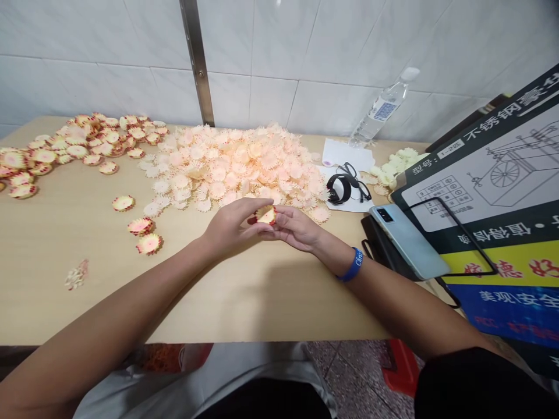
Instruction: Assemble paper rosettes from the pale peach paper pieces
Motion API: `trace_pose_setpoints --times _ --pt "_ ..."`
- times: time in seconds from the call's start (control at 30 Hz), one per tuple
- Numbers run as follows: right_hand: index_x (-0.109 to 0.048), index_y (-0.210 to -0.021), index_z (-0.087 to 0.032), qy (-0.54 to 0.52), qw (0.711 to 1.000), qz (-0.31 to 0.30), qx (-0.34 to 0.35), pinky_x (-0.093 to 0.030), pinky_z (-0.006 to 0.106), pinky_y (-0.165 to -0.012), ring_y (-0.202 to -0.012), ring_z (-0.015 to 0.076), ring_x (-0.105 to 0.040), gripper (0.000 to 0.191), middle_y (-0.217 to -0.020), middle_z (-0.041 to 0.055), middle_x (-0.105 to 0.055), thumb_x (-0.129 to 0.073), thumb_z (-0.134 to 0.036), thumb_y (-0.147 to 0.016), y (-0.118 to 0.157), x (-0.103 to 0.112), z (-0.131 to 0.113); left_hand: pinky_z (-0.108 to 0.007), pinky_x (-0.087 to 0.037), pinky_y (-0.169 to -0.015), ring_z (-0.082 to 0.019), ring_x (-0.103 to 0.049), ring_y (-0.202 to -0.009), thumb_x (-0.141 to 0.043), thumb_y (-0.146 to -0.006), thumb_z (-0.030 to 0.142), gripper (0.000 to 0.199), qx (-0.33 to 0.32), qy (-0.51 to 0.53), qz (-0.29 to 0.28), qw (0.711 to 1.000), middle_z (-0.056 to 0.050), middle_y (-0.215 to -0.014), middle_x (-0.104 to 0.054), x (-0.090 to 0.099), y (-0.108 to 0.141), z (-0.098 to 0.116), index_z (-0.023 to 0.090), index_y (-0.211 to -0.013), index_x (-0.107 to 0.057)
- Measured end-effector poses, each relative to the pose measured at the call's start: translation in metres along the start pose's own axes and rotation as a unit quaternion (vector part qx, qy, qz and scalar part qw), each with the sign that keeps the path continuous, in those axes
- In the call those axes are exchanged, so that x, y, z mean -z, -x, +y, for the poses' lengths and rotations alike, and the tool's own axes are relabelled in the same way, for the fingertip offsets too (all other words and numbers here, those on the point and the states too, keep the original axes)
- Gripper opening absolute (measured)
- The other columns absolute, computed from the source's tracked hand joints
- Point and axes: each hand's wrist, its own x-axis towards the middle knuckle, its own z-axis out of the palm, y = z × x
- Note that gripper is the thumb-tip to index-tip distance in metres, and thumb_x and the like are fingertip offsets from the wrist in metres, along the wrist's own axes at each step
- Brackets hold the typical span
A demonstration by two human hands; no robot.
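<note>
Blue is worn on the right wrist in the head view: a wristband [350, 266] on which "Chri" can be read before the lettering curves away. On the dark printed box [502, 169] at right, "型号:1-2匹", "不锈钢豪" and "美观" can be made out. The label of the water bottle [384, 110] at far right is too small to be read.

The near edge of the table [218, 314] is seen well short of the hands, with plain wood between. The far side is filled by pale pink petal discs [257, 166], just beyond the fingers; the right is bounded by a phone [408, 241] and the box.

A red-edged flower [266, 216] is pinched between the left hand [233, 226] and the right hand [299, 228]. It is held above the table, at the fingertips, with its pale inside showing. Similar loose flowers [149, 244] are seen to the left, well apart from the grip.
</note>
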Motion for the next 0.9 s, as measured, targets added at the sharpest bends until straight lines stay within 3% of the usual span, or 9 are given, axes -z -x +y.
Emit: trace_pose_setpoints --times 0.13,0.3,0.57,0.67,0.8,0.9 --pt "-0.070 -0.089 -0.017 0.015 1.000 0.026 0.004 -0.056 0.025 -0.067 -0.072 0.0143 -0.067 0.046 -0.075 0.0011 -0.070 -0.090 -0.041 -0.055 -0.0051 0.0016 0.0013 -0.037 -0.055 -0.090 -0.025 -0.063 -0.114 -0.069 -0.081 0.049 0.064 -0.031 0.021 -0.063 0.997 -0.014 -0.127 -0.064 0.0005 -0.0033 0.0025 0.022 -0.136 -0.050" --pt "-0.070 -0.075 -0.015 0.044 0.998 0.039 0.031 -0.050 0.021 -0.056 -0.062 0.0119 -0.063 0.037 -0.069 0.0007 -0.068 -0.091 -0.034 -0.052 -0.0085 -0.0027 0.0039 -0.039 -0.055 -0.094 -0.023 -0.062 -0.117 -0.066 -0.086 0.034 0.052 -0.088 0.012 -0.088 0.992 -0.014 -0.125 -0.066 -0.0017 -0.0041 0.0055 0.020 -0.133 -0.052" --pt "-0.066 -0.062 -0.013 0.113 0.992 0.040 0.049 -0.040 0.019 -0.047 -0.053 0.0087 -0.054 0.037 -0.056 -0.0010 -0.060 -0.085 -0.045 -0.061 -0.0064 -0.0032 0.0066 -0.039 -0.056 -0.095 -0.022 -0.064 -0.115 -0.062 -0.089 0.030 0.039 -0.088 -0.023 -0.086 0.992 -0.014 -0.122 -0.068 -0.0058 -0.0019 0.0077 0.017 -0.125 -0.057" --pt "-0.068 -0.069 -0.013 0.097 0.994 0.026 0.049 -0.047 0.021 -0.055 -0.060 0.0108 -0.060 0.039 -0.062 0.0005 -0.063 -0.083 -0.049 -0.063 -0.0048 -0.0020 0.0059 -0.037 -0.056 -0.094 -0.022 -0.065 -0.112 -0.062 -0.089 0.032 0.037 -0.091 -0.033 -0.074 0.993 -0.013 -0.119 -0.070 -0.0045 -0.0020 0.0072 0.017 -0.122 -0.059" --pt "-0.070 -0.085 -0.016 0.026 0.999 -0.001 0.029 -0.055 0.029 -0.081 -0.082 0.0148 -0.068 0.039 -0.079 0.0027 -0.069 -0.081 -0.048 -0.067 -0.0003 -0.0026 0.0014 -0.031 -0.057 -0.086 -0.019 -0.069 -0.100 -0.060 -0.090 0.038 0.034 -0.045 -0.040 -0.030 0.998 -0.011 -0.110 -0.073 -0.0004 -0.0013 0.0048 0.017 -0.117 -0.062" --pt "-0.069 -0.091 -0.016 0.009 0.999 -0.029 0.014 -0.055 0.030 -0.085 -0.087 0.0156 -0.068 0.040 -0.087 0.0049 -0.072 -0.081 -0.048 -0.069 0.0015 -0.0019 -0.0004 -0.033 -0.057 -0.085 -0.021 -0.070 -0.096 -0.062 -0.086 0.048 0.044 -0.008 -0.055 0.008 0.998 -0.012 -0.105 -0.073 0.0029 -0.0009 0.0023 0.018 -0.119 -0.060"
